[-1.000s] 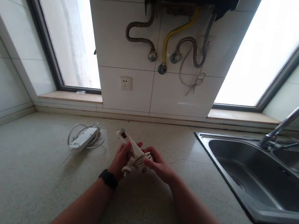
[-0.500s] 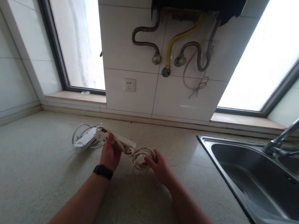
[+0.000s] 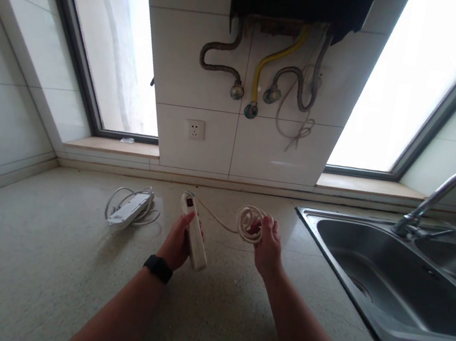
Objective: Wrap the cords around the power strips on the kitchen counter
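Note:
My left hand (image 3: 179,239), with a dark band on its wrist, is closed around a white power strip (image 3: 196,242). The strip is tilted, its far end showing a dark switch and its near end pointing toward me. From the far end a pale cord runs across to a loose coil (image 3: 247,222), which my right hand (image 3: 269,248) grips at its right side. The fingers of that hand are partly hidden behind the coil. Left of my left hand, a second white power strip (image 3: 131,209) lies on the counter with its own cord looped around it.
A steel sink (image 3: 359,329) with a curved faucet (image 3: 450,186) is set into the speckled counter (image 3: 40,255) at right. On the tiled wall are a socket (image 3: 195,129), flexible hoses and a yellow pipe (image 3: 263,71). Windows stand on both sides.
The held power strip has turned from lying crosswise to pointing toward me. My right hand has moved right and slightly up with the coil, so the cord between them is now stretched out.

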A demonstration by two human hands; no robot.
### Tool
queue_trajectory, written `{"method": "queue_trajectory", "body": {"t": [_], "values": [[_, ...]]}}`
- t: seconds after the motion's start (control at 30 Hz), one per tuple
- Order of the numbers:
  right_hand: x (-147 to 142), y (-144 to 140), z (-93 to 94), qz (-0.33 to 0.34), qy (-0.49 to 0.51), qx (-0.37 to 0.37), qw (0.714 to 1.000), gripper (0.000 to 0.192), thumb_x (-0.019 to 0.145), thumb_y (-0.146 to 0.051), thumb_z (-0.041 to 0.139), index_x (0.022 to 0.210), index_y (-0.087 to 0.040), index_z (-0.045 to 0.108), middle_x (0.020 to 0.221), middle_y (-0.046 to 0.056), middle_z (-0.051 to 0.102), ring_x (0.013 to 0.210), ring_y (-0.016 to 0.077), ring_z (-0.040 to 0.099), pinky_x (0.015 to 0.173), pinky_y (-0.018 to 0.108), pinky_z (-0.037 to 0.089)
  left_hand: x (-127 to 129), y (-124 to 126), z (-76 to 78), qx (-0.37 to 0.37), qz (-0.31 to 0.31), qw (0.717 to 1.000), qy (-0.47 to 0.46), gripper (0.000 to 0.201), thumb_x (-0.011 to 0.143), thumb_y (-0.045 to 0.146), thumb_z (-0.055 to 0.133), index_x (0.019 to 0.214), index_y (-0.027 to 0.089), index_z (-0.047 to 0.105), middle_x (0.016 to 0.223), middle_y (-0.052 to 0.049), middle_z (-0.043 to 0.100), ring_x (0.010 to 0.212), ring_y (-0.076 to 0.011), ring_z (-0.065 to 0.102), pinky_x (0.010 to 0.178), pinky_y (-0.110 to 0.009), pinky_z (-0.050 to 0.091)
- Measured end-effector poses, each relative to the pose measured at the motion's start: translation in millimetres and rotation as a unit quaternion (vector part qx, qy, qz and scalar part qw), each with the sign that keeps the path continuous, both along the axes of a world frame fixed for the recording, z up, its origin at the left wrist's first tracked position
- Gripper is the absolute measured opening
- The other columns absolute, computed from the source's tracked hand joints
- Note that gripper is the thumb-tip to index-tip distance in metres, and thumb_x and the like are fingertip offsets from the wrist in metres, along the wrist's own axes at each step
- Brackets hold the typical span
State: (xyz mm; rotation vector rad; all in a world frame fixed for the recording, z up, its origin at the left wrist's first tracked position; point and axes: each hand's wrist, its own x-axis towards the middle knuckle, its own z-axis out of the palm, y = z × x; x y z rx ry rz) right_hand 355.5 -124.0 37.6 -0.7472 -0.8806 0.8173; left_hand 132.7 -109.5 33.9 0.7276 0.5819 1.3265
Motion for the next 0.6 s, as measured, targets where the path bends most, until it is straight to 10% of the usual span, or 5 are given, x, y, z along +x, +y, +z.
{"method": "queue_trajectory", "body": {"t": [0.27, 0.47, 0.6], "values": [[2, 13, -20.9, -0.001, -0.167, -0.132, 0.977, 0.049, 0.084, -0.069, 0.050, 0.096, -0.023, 0.038, 0.081, -0.002, 0.051, 0.063, 0.0149, 0.054, 0.048, 0.029, 0.051, 5, -13, 4.7, 0.072, -0.031, 0.997, -0.027, 0.045, 0.082, 0.045, 0.071, 0.113, 0.017, 0.055, 0.084, -0.002, 0.058, 0.067, -0.0129, 0.059, 0.067, -0.028, 0.052], [13, 9, -26.4, -0.224, -0.434, -0.114, 0.865, 0.048, 0.087, -0.059, 0.049, 0.109, -0.017, 0.046, 0.103, 0.014, 0.055, 0.099, 0.0288, 0.055, 0.090, 0.046, 0.045, 5, -18, 0.5, 0.151, -0.004, 0.988, 0.013, 0.040, 0.081, 0.035, 0.074, 0.114, 0.020, 0.055, 0.090, -0.003, 0.059, 0.076, -0.0151, 0.062, 0.076, -0.030, 0.053], [9, -4, -14.9, -0.148, -0.587, 0.008, 0.796, 0.056, 0.089, -0.050, 0.053, 0.137, -0.023, 0.043, 0.135, 0.013, 0.049, 0.127, 0.0288, 0.042, 0.107, 0.046, 0.030, 5, -24, 6.2, 0.174, -0.018, 0.985, -0.003, 0.040, 0.081, 0.033, 0.073, 0.115, 0.020, 0.056, 0.090, -0.003, 0.059, 0.075, -0.0145, 0.061, 0.077, -0.030, 0.053]]}}
